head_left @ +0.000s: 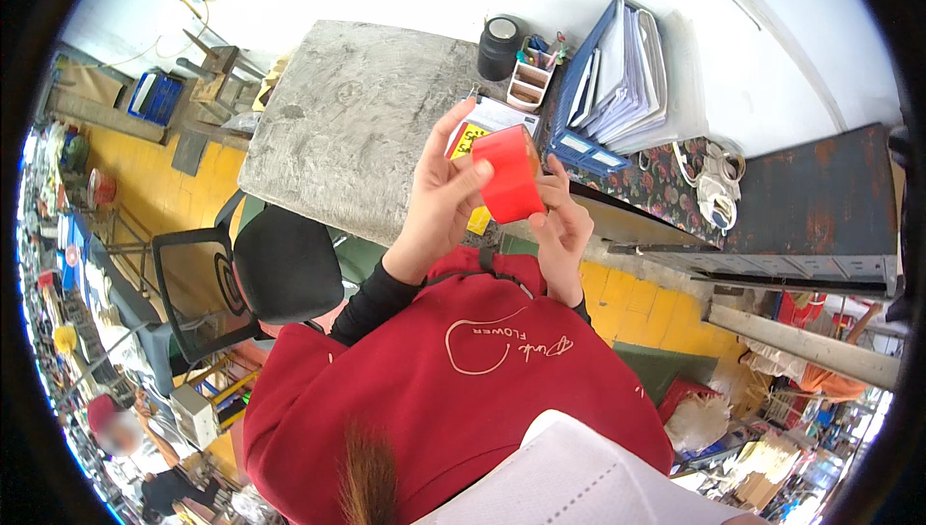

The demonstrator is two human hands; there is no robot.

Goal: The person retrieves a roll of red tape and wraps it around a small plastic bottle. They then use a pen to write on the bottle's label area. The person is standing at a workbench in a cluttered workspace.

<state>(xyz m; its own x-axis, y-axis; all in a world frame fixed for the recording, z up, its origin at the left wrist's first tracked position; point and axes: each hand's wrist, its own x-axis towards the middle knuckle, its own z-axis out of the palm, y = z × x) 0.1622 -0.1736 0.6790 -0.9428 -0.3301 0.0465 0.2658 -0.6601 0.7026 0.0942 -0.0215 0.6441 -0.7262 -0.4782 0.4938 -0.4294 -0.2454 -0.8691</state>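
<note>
The left hand (pixel 439 205) grasps a red tape roll (pixel 509 180), the right hand (pixel 566 236) grips its right edge, and a chair (pixel 287 265) stands to its left.

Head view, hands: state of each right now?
Left hand: closed, holding the red tape roll.
Right hand: fingers partly curled at the roll's lower right edge; whether it grips cannot be told.

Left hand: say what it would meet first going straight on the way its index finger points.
Probably the black jar, next along that line in the picture; depth is unclear, so the left hand might pass over it.
</note>
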